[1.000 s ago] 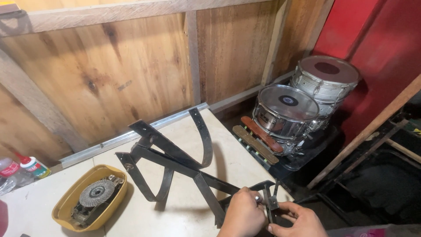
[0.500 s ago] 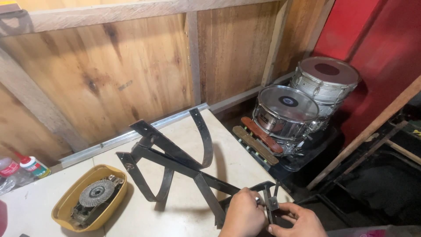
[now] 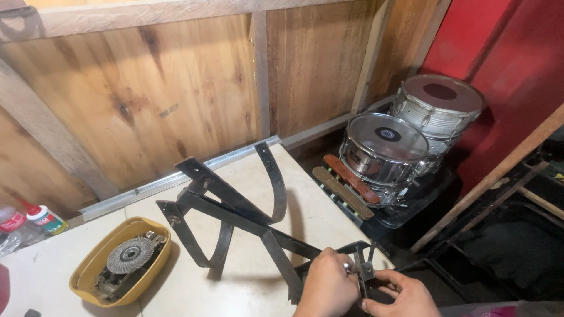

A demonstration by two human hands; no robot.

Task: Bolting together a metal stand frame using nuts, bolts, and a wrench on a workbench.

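Down at the table's near corner: fingers of the left hand (image 3: 326, 285) curled and pinched onto a small silvery bolt head, knuckles toward the camera. Beside it, right hand (image 3: 399, 296) palm-up, thumb and forefinger pinched on the lower end of a small upright metal bracket (image 3: 364, 271). Bracket fixed at the near end of a dark folding metal stand (image 3: 235, 214), laid across the pale tabletop (image 3: 194, 293), curved strap arms rising toward the wall. Left of the stand, a yellow tray (image 3: 120, 261) with a round wire wheel (image 3: 130, 254) inside. Farther left of the stand, a red-capped bottle (image 3: 44, 217). Right of the stand, off the table, two snare drums (image 3: 385, 149) against a red wall. Behind the stand, a wooden plank wall (image 3: 176, 88).
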